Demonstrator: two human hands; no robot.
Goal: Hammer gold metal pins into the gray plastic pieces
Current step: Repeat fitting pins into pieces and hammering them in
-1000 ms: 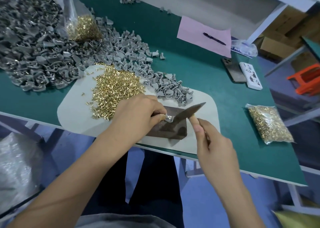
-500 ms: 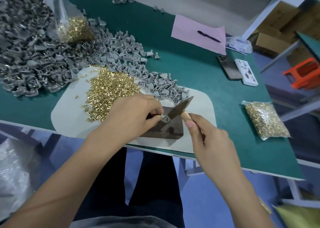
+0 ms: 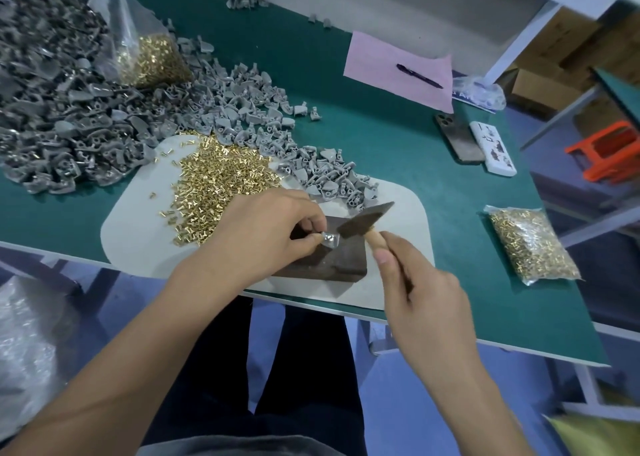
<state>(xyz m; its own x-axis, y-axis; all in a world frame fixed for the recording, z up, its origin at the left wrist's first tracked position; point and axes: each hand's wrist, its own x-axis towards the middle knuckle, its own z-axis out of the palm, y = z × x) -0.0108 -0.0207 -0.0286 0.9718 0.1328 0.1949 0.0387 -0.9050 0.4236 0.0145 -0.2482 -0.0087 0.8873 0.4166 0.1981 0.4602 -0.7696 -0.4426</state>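
At the near edge of a green-topped worktable [image 3: 398,151], seen from the worker's head-mounted camera, a left hand [image 3: 256,237] pinches one small gray plastic piece [image 3: 328,238] between thumb and curled fingers, steadying it on a dark, worn metal block [image 3: 332,258] that lies on a pale, round-cornered mat [image 3: 138,227]. The right hand [image 3: 422,296] is wrapped around the light wooden handle of a small hammer [image 3: 363,219], thumb laid along the shaft, the dull, dark wedge-shaped head poised just above and to the right of the held piece, its long axis slanting up and away to the right. The piece sits directly between the two hands, just to the left of the hammer face, so the coming blow appears to call for a short drop down and leftward, close beside the left fingertips; whether a pin is already seated in it is too small to tell. Behind the left hand a loose heap of gold metal pins [image 3: 221,178] glitters on the mat, short and shiny, touching a sprawling drift of matte gray plastic pieces [image 3: 86,123] with curved, shell-like shapes. An open clear bag of pins [image 3: 152,57] stands among them, and a sealed bag of pins [image 3: 530,244] lies well apart at the right. Farther back rest a pink sheet [image 3: 388,64] with a pen [image 3: 419,76], and two phones [image 3: 460,137].
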